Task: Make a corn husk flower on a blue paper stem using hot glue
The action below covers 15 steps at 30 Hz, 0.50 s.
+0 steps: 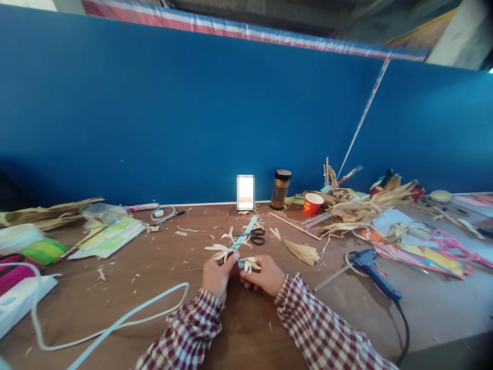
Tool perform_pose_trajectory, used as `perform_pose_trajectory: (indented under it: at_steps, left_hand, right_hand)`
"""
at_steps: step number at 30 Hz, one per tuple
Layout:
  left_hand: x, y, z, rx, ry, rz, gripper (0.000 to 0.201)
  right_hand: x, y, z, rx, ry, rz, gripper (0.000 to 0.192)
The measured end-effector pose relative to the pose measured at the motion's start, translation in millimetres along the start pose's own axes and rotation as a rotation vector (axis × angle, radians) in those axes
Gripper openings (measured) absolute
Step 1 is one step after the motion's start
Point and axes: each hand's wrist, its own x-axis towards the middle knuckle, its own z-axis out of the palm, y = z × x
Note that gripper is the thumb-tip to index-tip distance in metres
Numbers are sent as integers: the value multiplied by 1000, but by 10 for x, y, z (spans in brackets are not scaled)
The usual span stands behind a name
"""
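We've got both hands closed on the light-blue stick [243, 240] w/ husk petals: left hand [216, 273] pinches mid-shaft, right hand [265, 274] grips its near end, long axis running away up-right toward the scissors [254, 236].

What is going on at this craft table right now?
A person in a checked shirt holds a light-blue stick with pale husk strips over the wooden table. The left hand and right hand both grip its lower end. Black scissors lie just beyond, and a blue glue gun rests to the right.
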Motion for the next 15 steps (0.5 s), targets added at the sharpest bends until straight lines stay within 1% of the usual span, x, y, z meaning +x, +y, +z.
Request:
perform_pose_trajectory:
  at_steps: [9,15]
  left_hand:
    - [-72,96,96,-133,18,-141,29]
    - [-59,78,86,-166,-33,-185,29]
  right_hand:
    - [12,53,19,90,1,23,33]
    - [29,91,23,112,-10,-6,39]
